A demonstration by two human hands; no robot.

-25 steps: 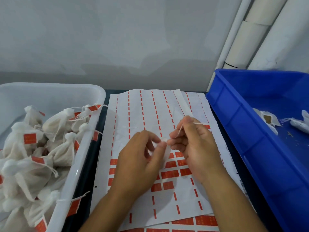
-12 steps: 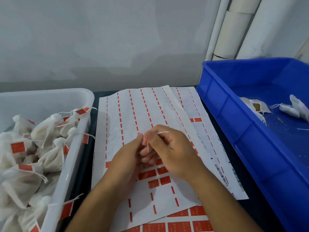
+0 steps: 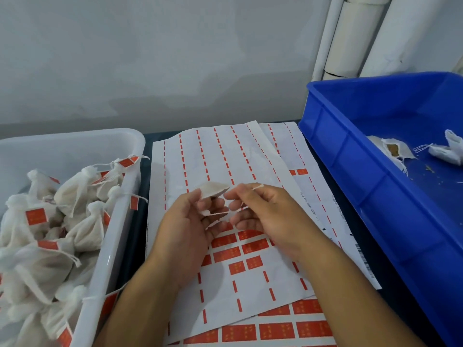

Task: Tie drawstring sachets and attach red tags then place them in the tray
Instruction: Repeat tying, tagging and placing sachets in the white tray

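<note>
A small white drawstring sachet [image 3: 213, 190] is held over the sticker sheet by my left hand [image 3: 186, 227], whose fingers curl round its lower part. My right hand [image 3: 263, 214] pinches the sachet's white drawstring [image 3: 258, 187], which loops over the fingers and runs back to the sachet. Red tags [image 3: 250, 245] remain in rows on the white sticker sheet [image 3: 225, 159] under both hands. The white tray [image 3: 110, 259] at the left holds several tied sachets with red tags [image 3: 36, 216].
A blue bin [image 3: 363, 186] at the right holds a few untied sachets [image 3: 394, 150] and loose crumbs. More sticker sheets [image 3: 275, 329] lie under the top one. A grey wall and white pipes [image 3: 350, 36] stand behind the table.
My hands have drawn a little apart, the sachet now shows above my left fingers, and the string is stretched between the hands. The view has shifted slightly.
</note>
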